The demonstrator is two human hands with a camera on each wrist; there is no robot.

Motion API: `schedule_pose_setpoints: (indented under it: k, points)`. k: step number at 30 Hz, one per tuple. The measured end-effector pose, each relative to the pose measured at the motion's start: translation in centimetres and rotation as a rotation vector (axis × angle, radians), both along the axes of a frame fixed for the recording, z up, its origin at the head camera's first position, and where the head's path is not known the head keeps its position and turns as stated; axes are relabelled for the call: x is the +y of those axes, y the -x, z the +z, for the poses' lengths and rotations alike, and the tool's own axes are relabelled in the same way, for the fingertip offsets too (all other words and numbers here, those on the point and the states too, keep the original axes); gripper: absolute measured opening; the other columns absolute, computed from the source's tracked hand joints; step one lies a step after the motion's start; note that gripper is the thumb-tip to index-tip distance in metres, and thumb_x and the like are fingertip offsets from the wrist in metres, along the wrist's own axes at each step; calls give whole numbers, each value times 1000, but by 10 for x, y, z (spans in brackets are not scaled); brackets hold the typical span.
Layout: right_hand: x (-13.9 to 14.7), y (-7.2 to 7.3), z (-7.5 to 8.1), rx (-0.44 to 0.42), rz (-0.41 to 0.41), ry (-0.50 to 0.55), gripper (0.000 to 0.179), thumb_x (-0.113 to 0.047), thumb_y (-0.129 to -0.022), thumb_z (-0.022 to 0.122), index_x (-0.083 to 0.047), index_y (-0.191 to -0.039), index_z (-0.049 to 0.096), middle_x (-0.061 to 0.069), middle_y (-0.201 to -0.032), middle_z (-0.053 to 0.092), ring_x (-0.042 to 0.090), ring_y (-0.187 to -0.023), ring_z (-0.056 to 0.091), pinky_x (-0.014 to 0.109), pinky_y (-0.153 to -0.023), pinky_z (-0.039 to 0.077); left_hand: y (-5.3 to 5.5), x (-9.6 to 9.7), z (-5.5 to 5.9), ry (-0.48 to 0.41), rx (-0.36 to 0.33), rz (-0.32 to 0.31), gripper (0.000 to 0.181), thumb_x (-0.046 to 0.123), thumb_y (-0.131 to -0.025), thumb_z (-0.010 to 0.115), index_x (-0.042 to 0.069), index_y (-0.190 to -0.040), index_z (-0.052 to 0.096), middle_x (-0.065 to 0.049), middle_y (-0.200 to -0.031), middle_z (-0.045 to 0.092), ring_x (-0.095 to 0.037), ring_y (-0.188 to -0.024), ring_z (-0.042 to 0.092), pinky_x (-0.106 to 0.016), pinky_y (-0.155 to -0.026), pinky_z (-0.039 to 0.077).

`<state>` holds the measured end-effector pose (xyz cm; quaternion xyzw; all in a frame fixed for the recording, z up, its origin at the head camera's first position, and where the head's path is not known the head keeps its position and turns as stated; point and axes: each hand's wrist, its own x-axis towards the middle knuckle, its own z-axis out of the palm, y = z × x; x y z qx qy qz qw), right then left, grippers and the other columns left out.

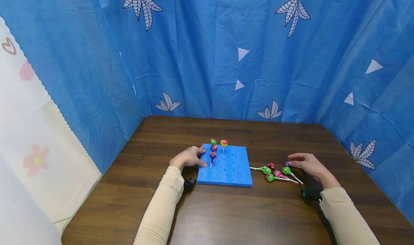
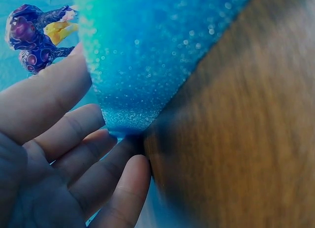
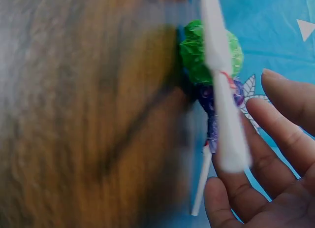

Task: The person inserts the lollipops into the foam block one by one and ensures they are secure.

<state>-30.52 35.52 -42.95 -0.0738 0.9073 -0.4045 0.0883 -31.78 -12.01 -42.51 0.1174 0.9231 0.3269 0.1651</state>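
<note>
My left hand (image 1: 191, 156) rests at the left edge of a blue foam board (image 1: 229, 169), thumb over its top and the other fingers along its side. Several lollipops stand upright in the board: a purple one (image 1: 212, 155), a red one (image 1: 214, 148), a green one (image 1: 213, 141) and a yellow one (image 1: 224, 143). At the right, my right hand (image 1: 308, 165) hovers with parted fingers around a purple-wrapped lollipop (image 3: 211, 124). Right beside it lies a green lollipop (image 1: 286, 170); a blurred white stick (image 3: 226, 105) crosses in front of both in the right wrist view.
More loose lollipops, including a green one (image 1: 270, 178), a pink one (image 1: 278, 174) and a red one (image 1: 271, 165), lie between the board and my right hand. Blue curtains (image 1: 194, 58) hang behind the brown wooden table (image 1: 233, 216). The foam shows several small holes.
</note>
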Motion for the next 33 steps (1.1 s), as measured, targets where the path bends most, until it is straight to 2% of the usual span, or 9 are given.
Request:
schedule_pose_setpoints:
  k: [9, 22, 33]
  points:
    - [-3, 3, -4, -17, -8, -47, 47, -24, -100, 63, 10, -131, 57, 34, -134, 55, 47, -120, 53, 61, -99, 46, 0, 0, 0, 10, 6, -3, 71, 29, -87, 78, 12, -150, 47, -9, -163, 32, -33, -152, 28, -53, -121, 30]
    - [-5, 3, -6, -16, -13, -67, 42, -22, -99, 63, 8, -128, 60, 32, -127, 59, 36, -107, 59, 54, -91, 52, 1, -2, -1, 1, -1, 0, 69, 29, -88, 76, 14, -150, 48, -8, -164, 32, -33, -153, 27, -53, -122, 29]
    - [-3, 5, -8, -7, -11, -63, 43, -22, -100, 63, 9, -128, 60, 29, -123, 62, 33, -104, 61, 54, -91, 53, 2, -2, -1, 5, 2, 5, 70, 29, -88, 77, 14, -150, 48, -8, -163, 32, -33, -153, 27, -54, -121, 29]
